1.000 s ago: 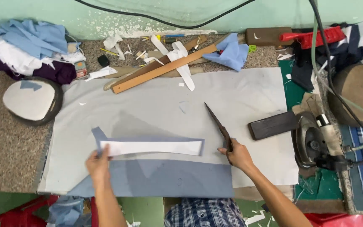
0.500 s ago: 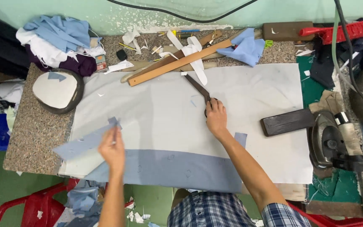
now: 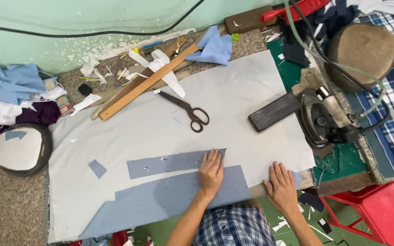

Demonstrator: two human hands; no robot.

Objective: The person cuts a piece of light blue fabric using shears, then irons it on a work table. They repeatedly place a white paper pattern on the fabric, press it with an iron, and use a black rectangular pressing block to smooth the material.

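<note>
Flat left hand [image 3: 211, 170] presses blue strip [image 3: 172, 163].

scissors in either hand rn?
No: the scissors lie on the white cloth, apart from both hands, left hand and right hand flat.

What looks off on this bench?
The dark-handled scissors lie open on the white cloth cover. Paper and fabric scraps litter the green floor. The left hand presses the grey-blue fabric strip.
</note>
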